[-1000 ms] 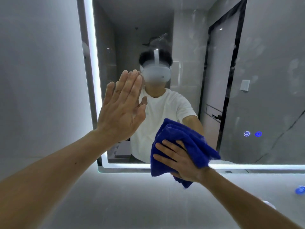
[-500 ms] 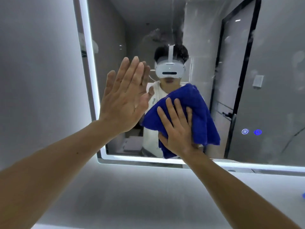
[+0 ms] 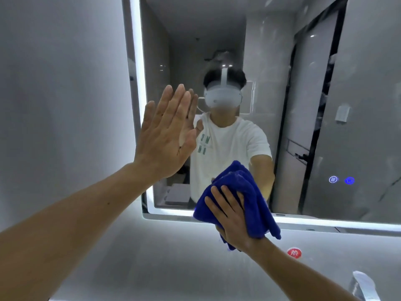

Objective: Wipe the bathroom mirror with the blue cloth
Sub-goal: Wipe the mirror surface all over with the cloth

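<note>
The bathroom mirror (image 3: 364, 88) hangs on the wall with a lit strip round its left and bottom edges. My left hand (image 3: 167, 131) lies flat against the glass near the left edge, fingers straight and pointing up. My right hand (image 3: 232, 216) presses the bunched blue cloth (image 3: 245, 187) against the mirror's bottom edge, fingers spread flat on it; the thumb is hidden. Part of the cloth hangs below the frame onto the wall. Smears show on the glass at the upper right.
Two glowing touch buttons (image 3: 341, 180) sit in the mirror's lower right. A round red sticker (image 3: 294, 252) is on the wall below the mirror. A chrome tap (image 3: 362, 285) stands at the bottom right. A plain grey wall (image 3: 65, 105) fills the left.
My right hand swept the cloth up to the middle of the glass, then back down to the bottom edge. My left hand stayed flat on the mirror.
</note>
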A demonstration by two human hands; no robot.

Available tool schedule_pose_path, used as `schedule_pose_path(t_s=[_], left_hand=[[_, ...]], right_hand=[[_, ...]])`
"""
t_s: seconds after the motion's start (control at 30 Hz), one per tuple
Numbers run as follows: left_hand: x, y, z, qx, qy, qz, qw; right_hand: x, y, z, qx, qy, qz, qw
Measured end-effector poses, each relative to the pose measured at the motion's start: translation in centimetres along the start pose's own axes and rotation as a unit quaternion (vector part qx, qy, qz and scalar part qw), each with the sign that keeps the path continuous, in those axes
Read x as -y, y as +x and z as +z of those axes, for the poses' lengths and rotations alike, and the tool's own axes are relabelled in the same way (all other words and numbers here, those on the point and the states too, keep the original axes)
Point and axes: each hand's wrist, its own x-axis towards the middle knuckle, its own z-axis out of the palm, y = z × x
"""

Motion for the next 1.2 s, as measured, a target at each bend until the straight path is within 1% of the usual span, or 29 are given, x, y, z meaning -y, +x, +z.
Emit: schedule_pose_path(t_s=[0.07, 0.17, 0.2, 0.23, 0.3, 0.33, 0.37, 0.4, 0.43, 0.47, 0.5, 0.53, 0.57, 0.63, 0.73, 0.8, 0.87, 0.93, 1.0, 1.07, 1.2], left_hand=[[0.0, -0.1, 0.3, 0.000, -0.023, 0.003, 1.000], [0.0, -0.5, 0.5, -0.005, -0.042, 0.020, 0.999], [0.2, -0.6, 0.5, -0.010, -0.042, 0.024, 0.999], [0.5, -0.6, 0.4, -0.017, -0.039, 0.025, 0.999], [1.4, -0.4, 0.2, -0.023, -0.024, 0.023, 0.999], [1.9, -0.3, 0.2, -0.020, -0.015, 0.021, 0.999], [2.3, -0.3, 0.2, -0.017, -0.013, 0.018, 1.000], [2.6, -0.2, 0.1, -0.016, -0.016, 0.013, 1.000], [2.8, -0.2, 0.0, -0.018, -0.023, 0.008, 1.000], [2.8, -0.1, -0.1, -0.019, -0.028, 0.006, 0.999], [2.8, -0.2, -0.2, -0.017, -0.030, 0.005, 0.999], [2.7, -0.4, -0.3, -0.015, -0.029, 0.006, 0.999], [2.6, -0.5, -0.4, -0.012, -0.025, 0.008, 1.000], [2.3, -0.7, -0.6, -0.004, -0.014, 0.009, 1.000], [1.7, -0.1, -1.1, -0.013, -0.010, 0.000, 1.000], [1.1, 0.4, -1.4, -0.017, -0.008, -0.019, 1.000], [0.1, 0.6, -1.5, -0.013, 0.002, -0.034, 0.999], [-0.8, 0.9, -1.7, -0.005, 0.013, -0.036, 0.999], [-1.5, 1.3, -2.0, 0.004, 0.026, -0.041, 0.999], [-1.8, 1.8, -2.3, 0.008, 0.037, -0.049, 0.998], [-2.5, 3.2, -3.2, 0.004, 0.058, -0.036, 0.998]], right_hand=[[-0.1, 0.0, -0.1, 0.000, -0.013, -0.043, 0.999], [0.9, -0.2, -0.1, 0.014, -0.036, -0.144, 0.989], [1.0, -0.2, -0.1, 0.014, -0.051, -0.160, 0.986], [1.0, -0.2, 0.3, 0.012, -0.083, -0.184, 0.979], [0.3, -0.3, 1.0, 0.007, -0.185, -0.240, 0.953], [0.0, -0.1, 1.1, 0.041, -0.193, -0.253, 0.947], [-0.5, -0.4, 1.0, 0.098, -0.186, -0.274, 0.938], [-1.4, -0.8, 1.0, 0.125, -0.168, -0.251, 0.945], [-2.6, -0.8, 1.3, 0.114, -0.128, -0.231, 0.958], [-3.8, -0.1, 1.1, 0.111, -0.065, -0.227, 0.965], [-4.9, 0.9, 0.6, 0.086, 0.013, -0.229, 0.969], [-6.2, 1.8, 0.2, 0.048, 0.010, -0.265, 0.963], [-8.2, 2.9, -0.8, 0.040, 0.042, -0.284, 0.957], [-11.0, 4.7, -2.6, 0.021, 0.014, -0.264, 0.964], [-13.9, 7.4, -3.9, -0.028, 0.027, -0.179, 0.983], [-14.7, 9.8, -5.1, -0.050, 0.040, -0.096, 0.993], [-14.5, 11.9, -5.8, -0.092, 0.044, -0.003, 0.995], [-12.8, 12.9, -6.1, -0.107, 0.063, 0.091, 0.988], [-10.6, 12.5, -5.8, -0.106, 0.086, 0.153, 0.979], [-8.6, 11.1, -4.9, -0.098, 0.105, 0.151, 0.978], [-8.1, 8.6, -3.4, -0.062, 0.094, 0.071, 0.991]])
